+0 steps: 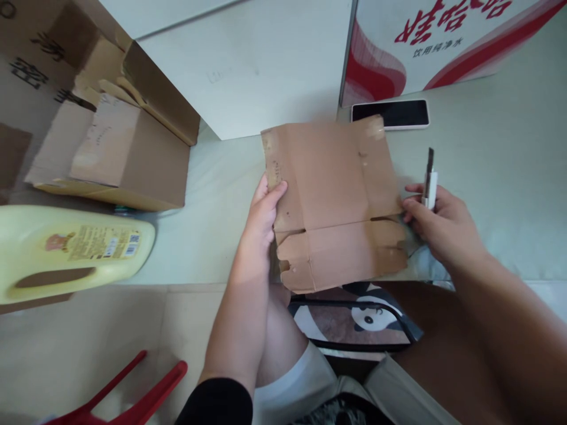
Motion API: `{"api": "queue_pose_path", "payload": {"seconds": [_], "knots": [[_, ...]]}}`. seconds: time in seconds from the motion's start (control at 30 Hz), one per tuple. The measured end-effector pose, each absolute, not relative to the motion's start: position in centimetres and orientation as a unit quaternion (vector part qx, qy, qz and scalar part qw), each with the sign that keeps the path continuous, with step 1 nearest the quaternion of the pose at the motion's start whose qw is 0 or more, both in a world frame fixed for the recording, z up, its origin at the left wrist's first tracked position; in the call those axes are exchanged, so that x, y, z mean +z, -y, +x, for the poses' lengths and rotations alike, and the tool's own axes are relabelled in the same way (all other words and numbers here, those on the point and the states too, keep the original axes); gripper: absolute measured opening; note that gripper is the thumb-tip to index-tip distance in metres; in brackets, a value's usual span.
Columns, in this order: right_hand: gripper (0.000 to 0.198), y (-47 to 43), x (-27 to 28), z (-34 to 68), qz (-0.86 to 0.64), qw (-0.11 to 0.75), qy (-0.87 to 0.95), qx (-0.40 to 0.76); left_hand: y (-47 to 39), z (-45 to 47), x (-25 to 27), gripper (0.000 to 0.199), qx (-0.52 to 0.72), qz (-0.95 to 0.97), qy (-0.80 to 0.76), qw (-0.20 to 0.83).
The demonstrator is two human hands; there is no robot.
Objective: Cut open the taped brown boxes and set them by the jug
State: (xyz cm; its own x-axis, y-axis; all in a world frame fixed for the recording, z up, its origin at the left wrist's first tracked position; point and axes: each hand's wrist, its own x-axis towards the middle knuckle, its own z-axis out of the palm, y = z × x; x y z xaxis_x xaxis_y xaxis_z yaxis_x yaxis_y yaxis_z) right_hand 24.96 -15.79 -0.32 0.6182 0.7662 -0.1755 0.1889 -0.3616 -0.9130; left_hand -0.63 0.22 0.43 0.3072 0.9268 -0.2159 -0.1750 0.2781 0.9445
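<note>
A flattened brown cardboard piece [334, 177], creased and with torn flaps along its near edge, is held up in front of me. My left hand [266, 206] grips its left edge, thumb on the face and fingers behind. In my right hand [438, 218] is a box cutter [430, 183] with a white handle, its dark blade out and pointing away from me. The fingertips of that hand are close to the cardboard's right edge; whether they touch it I cannot tell.
Behind the cardboard lies a phone [411, 113] beside a red and white carton [381, 65] and a white box [266, 65]. At left are an opened cardboard box [155, 153] and a yellow jug [146, 236]. A bag with a panda print [336, 321] rests on my lap. Red bars [150, 389] stand at lower left.
</note>
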Motion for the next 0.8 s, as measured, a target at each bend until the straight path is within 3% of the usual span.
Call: {"api": "queue_pose_path", "payload": {"seconds": [0.3,0.6,0.8], "knots": [[0.018,15.8,0.8,24.4,-0.774,0.438,0.299,0.347,0.1,0.4,0.1,0.048,0.411,0.448,-0.484,0.629],[0.013,15.3,0.8,23.8,-0.739,0.542,0.228,0.33,0.2,0.4,0.3,0.02,0.388,0.484,-0.498,0.606],[0.023,15.4,0.6,24.0,-0.696,0.62,0.174,0.318,-0.1,-0.1,0.0,0.035,0.42,0.469,-0.48,0.611]]}}
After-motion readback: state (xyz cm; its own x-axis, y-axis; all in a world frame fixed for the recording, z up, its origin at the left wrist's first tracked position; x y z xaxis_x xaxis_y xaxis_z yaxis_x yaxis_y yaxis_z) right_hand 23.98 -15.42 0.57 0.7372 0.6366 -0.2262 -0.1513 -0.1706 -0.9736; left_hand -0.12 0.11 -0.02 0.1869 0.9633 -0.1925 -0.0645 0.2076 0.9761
